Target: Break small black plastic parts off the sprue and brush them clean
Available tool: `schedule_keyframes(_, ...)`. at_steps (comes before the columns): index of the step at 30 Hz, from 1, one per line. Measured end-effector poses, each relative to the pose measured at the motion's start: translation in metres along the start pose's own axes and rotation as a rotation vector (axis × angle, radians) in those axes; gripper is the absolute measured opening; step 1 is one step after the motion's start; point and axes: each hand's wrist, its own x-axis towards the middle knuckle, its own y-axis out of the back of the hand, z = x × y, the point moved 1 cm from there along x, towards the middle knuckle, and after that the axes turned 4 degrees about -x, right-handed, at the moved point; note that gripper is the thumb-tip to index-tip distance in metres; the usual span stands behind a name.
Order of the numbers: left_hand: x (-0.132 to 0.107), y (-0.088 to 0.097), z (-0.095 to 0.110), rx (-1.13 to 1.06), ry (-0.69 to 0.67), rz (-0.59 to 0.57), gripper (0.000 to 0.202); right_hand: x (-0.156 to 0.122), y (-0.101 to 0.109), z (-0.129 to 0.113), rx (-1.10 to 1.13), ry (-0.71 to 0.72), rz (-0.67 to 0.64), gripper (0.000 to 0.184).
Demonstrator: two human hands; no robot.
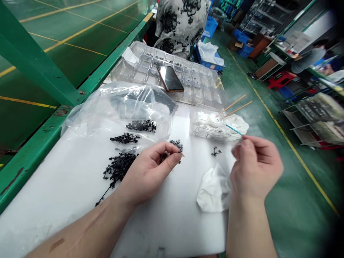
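At the left of the frame, keep your left forearm from dragging over the pile of black sprigs (120,166), since one long stem already pokes out beneath it. Near the centre, your left hand (150,170) curls with thumb and forefinger nearly meeting; I cannot tell whether they grip a black piece. Best keep that pinch light and steady, because such thin stems look likely to bend. At the right, your right hand (256,166) pinches the blue stick (233,129) closely between thumb and forefinger, its far end over the clear box (194,130). Guide it gently so that it stays clear of the two wooden sticks (238,109) leaning there.

The sprigs at centre left look matt black, spindly and knobbly, tangled in the pile, with two smaller bunches above it by the clear plastic bag (90,113). A dark cluster (176,144) of small bits shows just beyond your left fingertips, and a single black piece (215,152) lies apart, right of centre, above the crumpled white cloth (214,191)
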Motion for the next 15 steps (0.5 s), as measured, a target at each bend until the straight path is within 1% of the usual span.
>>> schedule_keyframes(1, -0.001, 0.0, 0.0, 0.028, 0.012, -0.002, 0.019, 0.01, 0.008, 0.009, -0.053, -0.052, 0.212, 0.014)
schedule_keyframes(2, -0.001, 0.0, 0.0, 0.054, 0.025, -0.007, 0.021, 0.02, 0.016, 0.018, -0.092, -0.112, 0.369, 0.02)
schedule_keyframes(3, -0.002, 0.0, 0.001, 0.077, 0.038, -0.011, 0.024, 0.029, 0.023, 0.028, -0.109, -0.185, 0.467, 0.027)
schedule_keyframes(4, -0.002, 0.0, 0.001, 0.097, 0.05, -0.016, 0.028, 0.037, 0.028, 0.037, -0.1, -0.272, 0.511, 0.031)
schedule_keyframes(5, -0.002, 0.0, 0.0, 0.113, 0.059, -0.02, 0.03, 0.043, 0.031, 0.046, -0.068, -0.367, 0.508, 0.03)
schedule_keyframes(6, -0.003, 0.001, 0.0, 0.125, 0.068, -0.022, 0.033, 0.047, 0.033, 0.054, -0.021, -0.459, 0.475, 0.025)
schedule_keyframes(8, -0.003, 0.001, -0.002, 0.136, 0.084, -0.025, 0.036, 0.049, 0.033, 0.066, 0.096, -0.622, 0.359, 0.018)
schedule_keyframes(10, -0.003, 0.001, -0.003, 0.14, 0.094, -0.021, 0.038, 0.047, 0.029, 0.071, 0.217, -0.734, 0.249, 0.02)
schedule_keyframes(12, -0.003, 0.001, -0.004, 0.133, 0.101, -0.021, 0.039, 0.044, 0.027, 0.07, 0.311, -0.75, 0.219, 0.022)
schedule_keyframes(15, -0.002, 0.0, -0.004, 0.113, 0.114, -0.023, 0.041, 0.043, 0.025, 0.065, 0.385, -0.676, 0.267, 0.028)
